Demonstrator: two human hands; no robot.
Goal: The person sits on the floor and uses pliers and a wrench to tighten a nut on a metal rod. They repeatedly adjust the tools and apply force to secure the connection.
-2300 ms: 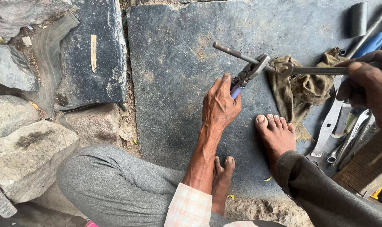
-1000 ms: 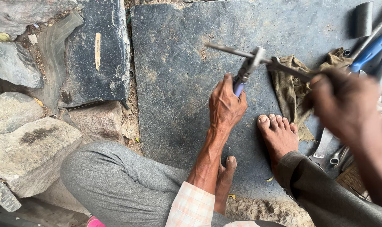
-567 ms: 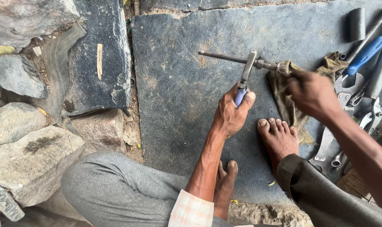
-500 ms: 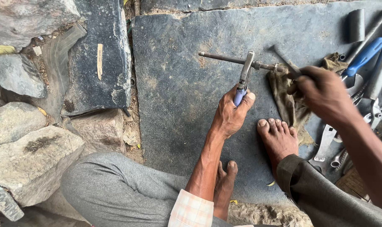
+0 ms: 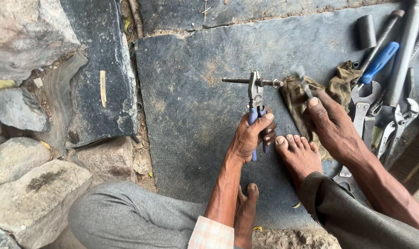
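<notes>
Two hands work over a dark stone slab (image 5: 195, 110) in the head view, the only view there is. Left hand (image 5: 251, 136) has its fingers wrapped tight round the blue handles of the pliers (image 5: 255, 99), whose jaws are clamped on a thin metal rod (image 5: 251, 81) lying flat and crosswise on the slab. Right hand (image 5: 331, 124) hovers just right of the rod's end, above a crumpled olive rag (image 5: 294, 97); its fingers pinch a small blurred metal piece (image 5: 301, 78) (too smeared by motion to name), so they are closed on something, though what it is I cannot tell.

To do this well, I judge, the squeeze on the pliers should be firm and steady so the rod cannot roll, with the handles pressed low toward the slab. Any blow or turn at the rod's right end should run along its axis, not across it. A bare foot (image 5: 299, 154) sits just beside the pliers handles (keep those toes back). Wrenches and a blue-handled tool (image 5: 380, 60) lie near at the right.
</notes>
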